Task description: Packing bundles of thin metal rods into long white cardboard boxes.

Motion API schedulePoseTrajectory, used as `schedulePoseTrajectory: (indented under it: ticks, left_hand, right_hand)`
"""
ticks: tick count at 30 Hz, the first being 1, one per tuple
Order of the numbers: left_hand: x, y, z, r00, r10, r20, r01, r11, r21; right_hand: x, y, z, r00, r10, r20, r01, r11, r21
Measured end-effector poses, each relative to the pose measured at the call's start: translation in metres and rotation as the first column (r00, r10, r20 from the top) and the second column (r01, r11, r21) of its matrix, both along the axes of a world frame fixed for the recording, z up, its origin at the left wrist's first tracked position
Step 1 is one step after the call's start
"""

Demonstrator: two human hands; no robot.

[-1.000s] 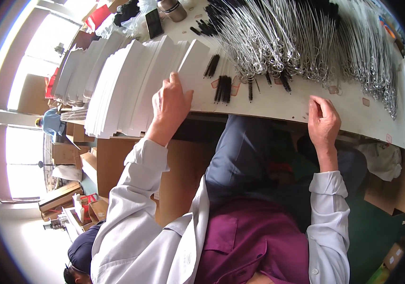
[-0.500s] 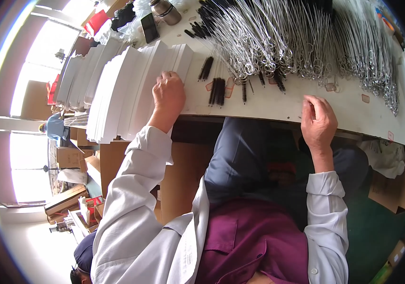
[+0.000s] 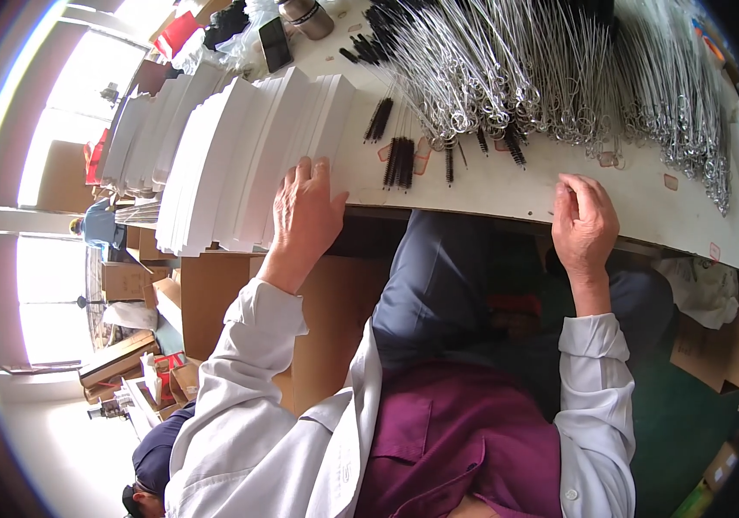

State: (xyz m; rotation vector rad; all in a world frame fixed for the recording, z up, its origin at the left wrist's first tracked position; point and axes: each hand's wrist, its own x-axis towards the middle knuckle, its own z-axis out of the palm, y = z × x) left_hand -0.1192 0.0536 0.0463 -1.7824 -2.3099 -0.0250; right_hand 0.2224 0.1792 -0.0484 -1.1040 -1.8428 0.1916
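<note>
My left hand [image 3: 307, 214] is open, its fingers stretched out against the near right edge of the stacked white flat cartons [image 3: 253, 147]. At the table's front edge, my right hand [image 3: 584, 223] is loosely closed, fingers curled in, with nothing visible in it. Between the hands, a small bundle of black bristle brushes [image 3: 400, 163] lies on the table [image 3: 508, 190], with another black brush bundle [image 3: 378, 120] just behind it. A big heap of thin wire-handled brushes [image 3: 490, 78] with looped ends spreads across the back and right.
A metal flask [image 3: 305, 17] and a dark phone [image 3: 274, 46] are at the back left, beside crumpled clear plastic bags [image 3: 201, 53]. Cardboard boxes [image 3: 214, 298] stand below the table on the left. Other people are at the left, one in a dark cap [image 3: 155, 453].
My left hand has drawn back toward me along the cartons, and its fingers have straightened from a curl. The right hand has hardly moved.
</note>
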Motion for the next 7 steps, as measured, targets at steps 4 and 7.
schedulePoseTrajectory:
  ticks: [4,7]
  left_hand:
    - [-0.006,-0.005,-0.003,1.000,0.005,-0.010,-0.005,1.000,0.016]
    - [-0.016,-0.005,0.000,0.989,0.147,-0.012,-0.148,0.988,-0.043]
  right_hand:
    - [0.000,0.000,-0.001,1.000,0.011,-0.005,-0.010,1.000,0.008]
    - [-0.001,0.000,-0.002,0.999,0.019,-0.030,-0.019,1.000,-0.014]
